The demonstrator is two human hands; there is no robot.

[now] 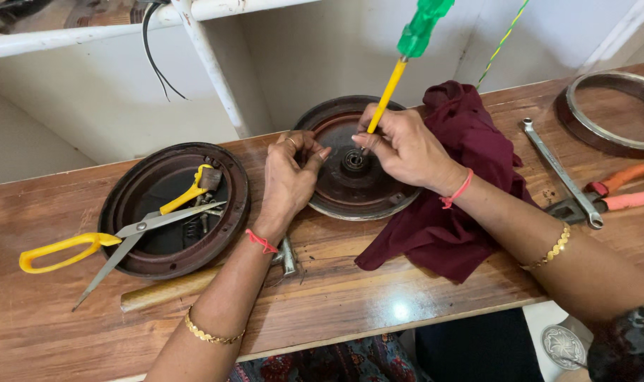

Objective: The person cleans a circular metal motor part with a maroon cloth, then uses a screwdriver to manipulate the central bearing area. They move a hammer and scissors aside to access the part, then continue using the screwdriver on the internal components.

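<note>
Right hand (pixel 407 145) grips a yellow-shafted, green-handled screwdriver (pixel 399 67), tip at the hub of a round rust-brown metal cover (pixel 350 187) lying on the wooden counter (pixel 378 283). Left hand (pixel 290 173) clasps the cover's left rim. Second round dark metal cover (pixel 124 205), further left, holds yellow-handled scissors (pixel 124 233) and small metal parts. Maroon cloth (pixel 463 205) lies under the right wrist.

No packages, labels, signs or screens appear anywhere around the wooden workbench (pixel 350 297) you lean over; nothing near it carries a wrapper, a tag or a display.
</note>
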